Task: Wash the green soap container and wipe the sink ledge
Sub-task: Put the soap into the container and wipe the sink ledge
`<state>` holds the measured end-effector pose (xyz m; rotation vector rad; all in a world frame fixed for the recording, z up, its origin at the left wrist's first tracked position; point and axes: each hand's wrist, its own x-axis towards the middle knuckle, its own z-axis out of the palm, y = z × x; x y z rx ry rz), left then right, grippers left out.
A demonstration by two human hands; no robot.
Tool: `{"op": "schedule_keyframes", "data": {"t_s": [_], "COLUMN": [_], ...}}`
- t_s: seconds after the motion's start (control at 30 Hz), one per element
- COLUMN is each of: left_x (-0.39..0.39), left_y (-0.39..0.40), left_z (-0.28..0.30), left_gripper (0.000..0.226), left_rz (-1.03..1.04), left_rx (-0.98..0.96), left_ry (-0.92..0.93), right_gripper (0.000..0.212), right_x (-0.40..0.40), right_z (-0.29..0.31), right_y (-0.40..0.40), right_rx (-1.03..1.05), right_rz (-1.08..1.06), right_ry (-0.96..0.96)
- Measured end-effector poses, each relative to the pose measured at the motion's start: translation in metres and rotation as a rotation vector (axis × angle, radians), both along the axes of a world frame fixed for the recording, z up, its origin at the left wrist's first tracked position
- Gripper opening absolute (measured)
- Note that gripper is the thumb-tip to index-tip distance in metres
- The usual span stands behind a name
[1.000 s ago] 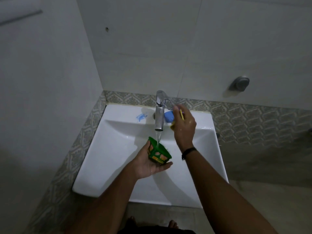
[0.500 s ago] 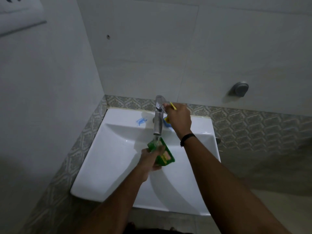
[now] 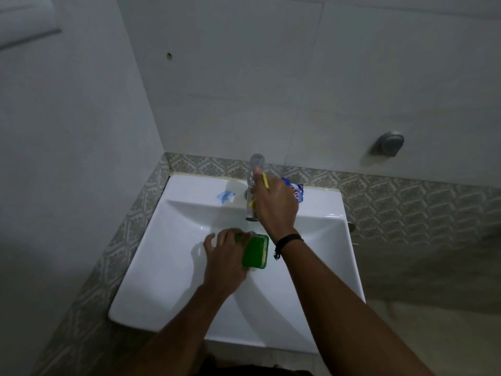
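Head view: the green soap container [image 3: 255, 251] has been turned over since a second ago — then its open mouth faced up under the stream, now its green back shows and the mouth faces away, down toward the basin. That suggests the rinse water is being tipped out, so the washing step looks close to done while the ledge is not yet wiped. What is inside the container cannot be seen from here.

The left hand [image 3: 225, 260] grips the container low over the white sink [image 3: 168, 267], just below the spout of the faucet [image 3: 253, 191], fingers curled round its left edge. The right hand [image 3: 275, 204] has moved up onto the faucet — fingers wrapped round it while also pinching a thin yellow strip [image 3: 265, 180], probably to shut the water off. On the ledge behind lie a blue packet [image 3: 296, 191] and a blue smear [image 3: 225, 196].
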<state>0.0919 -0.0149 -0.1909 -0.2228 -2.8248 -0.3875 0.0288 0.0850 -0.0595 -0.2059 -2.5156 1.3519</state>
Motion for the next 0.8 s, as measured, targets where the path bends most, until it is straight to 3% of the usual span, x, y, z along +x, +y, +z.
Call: {"op": "schedule_keyframes", "data": {"t_s": [0.1, 0.17, 0.27, 0.33, 0.43, 0.47, 0.6, 0.7, 0.8], "left_x": [-0.006, -0.008, -0.011, -0.010, -0.004, -0.003, -0.007, -0.011, -0.013], "left_y": [-0.010, -0.017, -0.022, -0.022, -0.024, -0.024, -0.024, -0.028, -0.030], "left_z": [0.008, 0.010, 0.019, 0.024, 0.019, 0.017, 0.013, 0.011, 0.012], "left_gripper": [0.072, 0.070, 0.073, 0.080, 0.084, 0.084, 0.065, 0.059, 0.060], "left_rz": [0.041, 0.049, -0.021, -0.105, -0.083, -0.054, 0.006, -0.003, -0.014], "left_rx": [-0.025, -0.041, -0.004, 0.178, 0.684, 0.797, 0.967, 0.986, 1.042], "left_ry": [-0.038, -0.043, -0.305, -0.610, -0.840, -0.864, -0.852, -0.859, -0.864], "right_gripper": [0.059, 0.054, 0.045, 0.041, 0.032, 0.028, 0.034, 0.042, 0.038], "right_x": [-0.004, -0.013, -0.032, -0.043, -0.034, -0.025, 0.016, 0.029, 0.030], "right_z": [-0.013, -0.025, -0.040, -0.049, -0.055, -0.059, -0.082, -0.103, -0.113], "right_y": [0.026, 0.051, 0.084, 0.101, 0.106, 0.104, 0.078, 0.065, 0.060], "right_rx": [-0.223, -0.227, -0.235, -0.305, -0.141, -0.060, -0.141, -0.290, -0.250], "right_rz": [-0.148, -0.275, -0.375, -0.398, -0.213, -0.153, 0.008, 0.017, 0.066], "right_ry": [0.023, 0.007, -0.077, -0.100, -0.185, -0.212, -0.275, -0.288, -0.316]}}
